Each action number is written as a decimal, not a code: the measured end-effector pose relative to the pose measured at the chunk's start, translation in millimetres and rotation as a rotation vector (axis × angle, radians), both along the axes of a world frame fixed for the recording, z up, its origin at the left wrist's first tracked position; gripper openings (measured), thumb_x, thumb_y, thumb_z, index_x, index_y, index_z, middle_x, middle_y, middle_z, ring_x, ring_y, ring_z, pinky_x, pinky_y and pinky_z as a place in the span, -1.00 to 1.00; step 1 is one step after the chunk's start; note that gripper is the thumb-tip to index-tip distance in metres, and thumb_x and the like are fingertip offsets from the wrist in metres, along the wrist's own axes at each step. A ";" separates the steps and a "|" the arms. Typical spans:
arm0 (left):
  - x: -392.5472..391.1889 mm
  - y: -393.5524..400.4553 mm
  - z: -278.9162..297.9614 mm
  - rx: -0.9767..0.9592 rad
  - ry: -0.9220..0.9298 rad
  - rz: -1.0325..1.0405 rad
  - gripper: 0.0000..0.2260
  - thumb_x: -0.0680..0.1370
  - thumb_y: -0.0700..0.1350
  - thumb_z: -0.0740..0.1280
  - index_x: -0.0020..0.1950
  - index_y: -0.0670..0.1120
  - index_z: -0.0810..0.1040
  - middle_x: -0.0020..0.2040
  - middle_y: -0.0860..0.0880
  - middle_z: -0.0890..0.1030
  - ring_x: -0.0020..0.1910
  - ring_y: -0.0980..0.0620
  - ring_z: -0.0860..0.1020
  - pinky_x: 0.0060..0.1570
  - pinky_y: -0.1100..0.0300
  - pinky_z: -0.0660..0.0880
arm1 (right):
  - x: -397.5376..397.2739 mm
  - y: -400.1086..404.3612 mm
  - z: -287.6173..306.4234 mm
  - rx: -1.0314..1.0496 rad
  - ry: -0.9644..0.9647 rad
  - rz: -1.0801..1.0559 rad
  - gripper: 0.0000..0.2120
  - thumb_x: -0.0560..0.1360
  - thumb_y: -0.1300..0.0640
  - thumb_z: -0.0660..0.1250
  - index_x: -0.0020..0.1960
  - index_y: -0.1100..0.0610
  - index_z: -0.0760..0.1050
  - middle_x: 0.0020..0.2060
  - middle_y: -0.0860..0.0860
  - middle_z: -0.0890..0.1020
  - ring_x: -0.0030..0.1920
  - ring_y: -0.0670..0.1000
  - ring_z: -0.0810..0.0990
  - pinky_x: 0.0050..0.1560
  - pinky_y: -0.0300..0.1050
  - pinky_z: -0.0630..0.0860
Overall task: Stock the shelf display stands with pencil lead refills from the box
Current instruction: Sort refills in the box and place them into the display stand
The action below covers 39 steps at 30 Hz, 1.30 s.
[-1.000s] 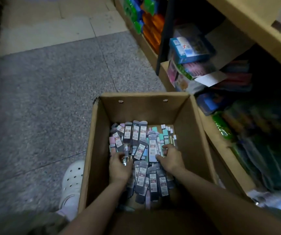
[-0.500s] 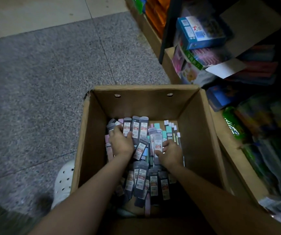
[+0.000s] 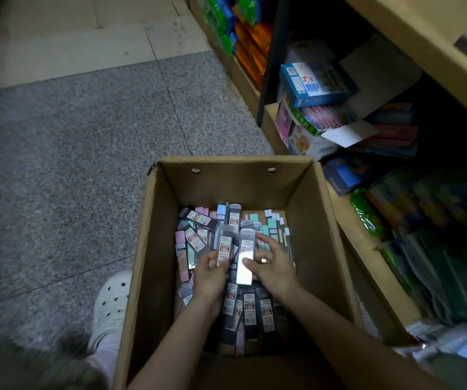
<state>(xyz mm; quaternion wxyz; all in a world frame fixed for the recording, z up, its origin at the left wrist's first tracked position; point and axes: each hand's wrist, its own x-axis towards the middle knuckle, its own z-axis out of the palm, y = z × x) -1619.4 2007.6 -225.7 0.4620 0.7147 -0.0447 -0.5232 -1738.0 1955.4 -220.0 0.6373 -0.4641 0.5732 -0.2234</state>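
- The cardboard box [image 3: 254, 187] stands open on the floor [image 3: 71, 164]; every place here is told from it.
- Inside it, the left hand [image 3: 209, 273] grips a refill pack [image 3: 224, 246], tilted up above the loose pile of refill packs [image 3: 198, 229].
- Just right, the right hand [image 3: 271, 267] pinches a second pack [image 3: 245, 257] with its thumb, fingers spread.
- The shelf [image 3: 367, 249] stands right of the box, a white shoe [image 3: 111, 302] left.

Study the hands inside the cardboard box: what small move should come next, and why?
Probably lift both hands out with their refill packs. The left hand already holds one pack, the right hand pinches another, both raised above the pile in the cardboard box, so gathering looks done.
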 end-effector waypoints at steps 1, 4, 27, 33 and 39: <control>-1.1 2.6 4.6 -0.028 0.087 -0.004 -0.84 0.60 -0.28 0.26 0.18 -0.17 0.47 0.06 -0.16 0.65 -0.08 -0.04 0.62 -0.28 0.18 0.56 | -0.1 2.8 2.4 -0.004 -0.027 0.008 -0.37 0.44 0.40 0.44 0.43 0.08 0.34 -0.36 -0.06 0.65 -0.34 -0.18 0.65 -0.37 -0.32 0.53; 1.2 5.5 16.3 -0.121 0.254 -0.039 -0.84 0.63 -0.28 0.20 0.18 -0.19 0.48 0.04 -0.17 0.68 -0.11 -0.03 0.67 -0.30 0.22 0.56 | -0.7 8.2 10.4 -0.008 -0.067 0.033 -0.34 0.43 0.41 0.43 0.45 0.07 0.34 -0.23 0.00 0.65 -0.24 -0.10 0.68 -0.29 -0.29 0.57; 26.7 -17.4 -19.8 -0.051 0.174 -0.099 -0.86 0.61 -0.14 0.28 0.09 -0.20 0.46 0.03 -0.27 0.55 -0.12 -0.14 0.57 -0.11 -0.05 0.61 | 9.8 -54.7 -53.7 -0.180 0.949 0.191 -0.42 0.57 0.18 0.29 0.53 0.14 0.16 0.37 0.15 0.37 0.36 0.14 0.37 0.31 -0.02 0.41; 22.6 -23.3 -24.4 -0.040 0.142 -0.103 -0.78 0.59 -0.16 0.32 0.16 -0.24 0.43 -0.04 -0.19 0.52 -0.16 -0.11 0.57 -0.04 -0.13 0.62 | 16.3 -57.4 -56.0 -0.159 0.990 0.106 -0.37 0.48 0.30 0.39 0.49 0.14 0.24 0.30 0.19 0.41 0.30 0.17 0.43 0.22 -0.01 0.48; 21.9 -13.7 -10.9 -0.012 0.096 -0.146 -0.70 0.57 -0.14 0.37 0.20 -0.28 0.43 0.11 -0.28 0.60 0.08 -0.24 0.60 0.16 -0.21 0.53 | 11.3 -51.7 -40.6 -0.187 0.887 0.078 -0.39 0.47 0.35 0.38 0.45 0.13 0.25 0.24 0.17 0.49 0.25 0.18 0.51 0.23 0.06 0.52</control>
